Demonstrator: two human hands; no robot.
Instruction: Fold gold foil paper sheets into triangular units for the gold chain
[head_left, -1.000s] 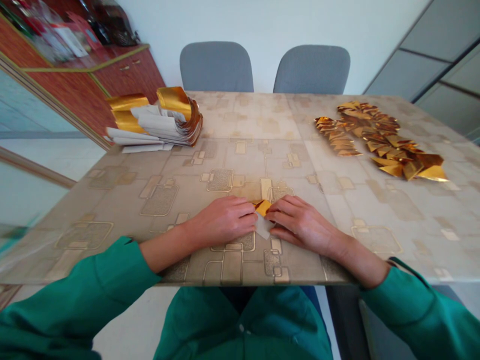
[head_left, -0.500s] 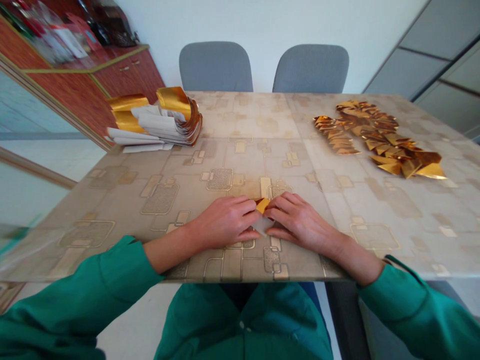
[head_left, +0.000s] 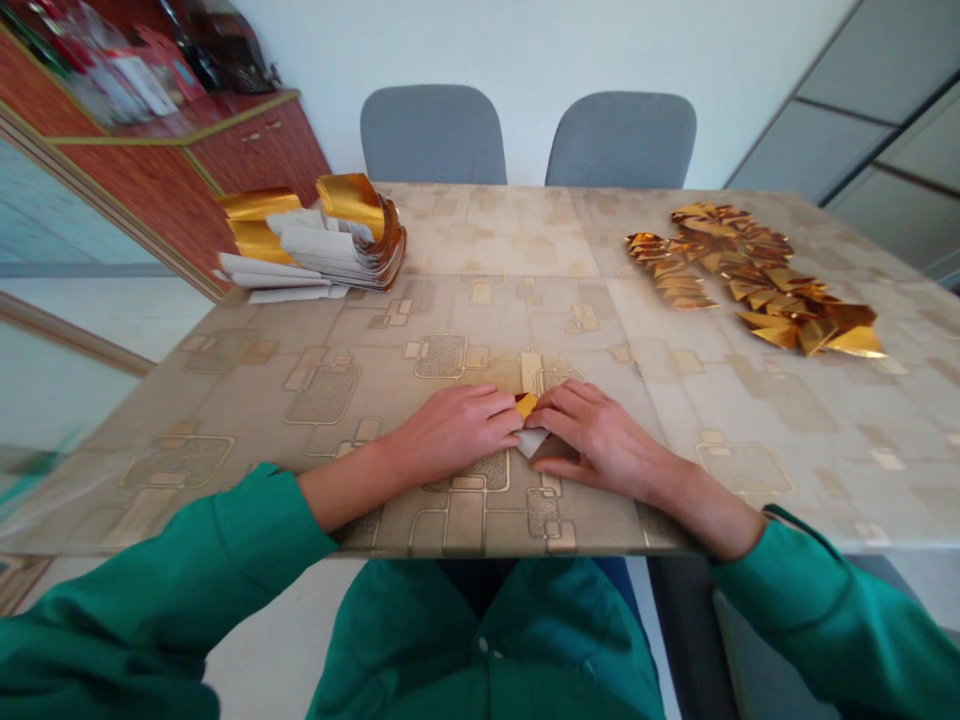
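Note:
A small piece of gold foil paper [head_left: 533, 440], partly folded, lies on the table between my hands; a gold face shows at its top and a pale pointed corner toward me. My left hand [head_left: 465, 425] has its fingers closed on the paper's left side. From the right, my right hand [head_left: 596, 435] presses its fingertips on the other side, its thumb apart and lower down. Most of the paper is hidden under my fingers.
A patterned cloth covers the table [head_left: 360, 350]. Stacked gold-and-white paper sheets [head_left: 322, 240] lie at the back left. Several folded gold paper pieces [head_left: 780, 280] are heaped at the right. Two grey chairs [head_left: 433, 135] stand behind the table, and a red-brown cabinet [head_left: 255, 150] at the left.
My left thumb has drawn in under the fingers, and more of the paper's pale corner shows between my hands. Both hands stay in nearly the same place.

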